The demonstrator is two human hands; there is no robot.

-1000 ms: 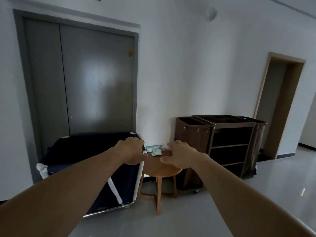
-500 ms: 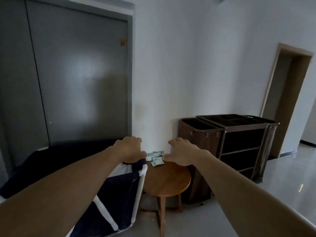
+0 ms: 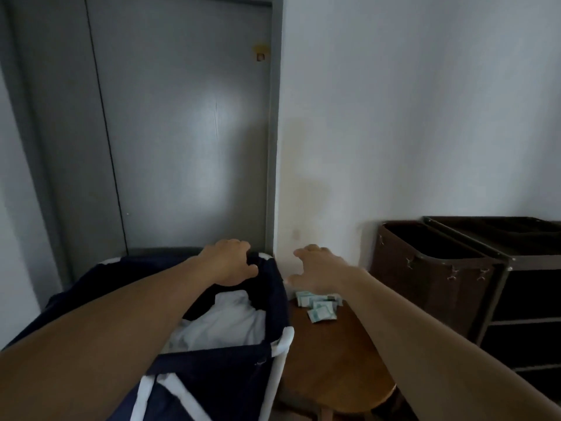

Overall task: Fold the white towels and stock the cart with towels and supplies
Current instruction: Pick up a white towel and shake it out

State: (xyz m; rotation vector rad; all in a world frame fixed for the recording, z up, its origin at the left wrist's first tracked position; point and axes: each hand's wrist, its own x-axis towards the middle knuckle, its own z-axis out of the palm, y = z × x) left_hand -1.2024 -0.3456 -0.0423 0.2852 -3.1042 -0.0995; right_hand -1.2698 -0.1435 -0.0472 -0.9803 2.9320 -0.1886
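White towels [image 3: 226, 322] lie crumpled inside a navy laundry hamper [image 3: 218, 378] with a white frame at lower left. My left hand [image 3: 229, 262] hovers over the hamper's far corner, fingers loosely curled and holding nothing. My right hand [image 3: 315, 268] is stretched out with spread fingers just above several small green-and-white packets [image 3: 318, 305] on a round wooden table [image 3: 337, 360]. The dark brown housekeeping cart [image 3: 473, 281] stands at the right, its top tray and shelves dark.
A grey elevator door [image 3: 170, 126] fills the wall behind the hamper. A white wall [image 3: 409, 117] rises behind the table and cart. The cart's brown side bag [image 3: 425, 268] stands close to the table.
I have moved closer: the hamper, table and cart loom larger and the towels inside the hamper have come into sight. Both hands stay outstretched, and the right fingers have spread.
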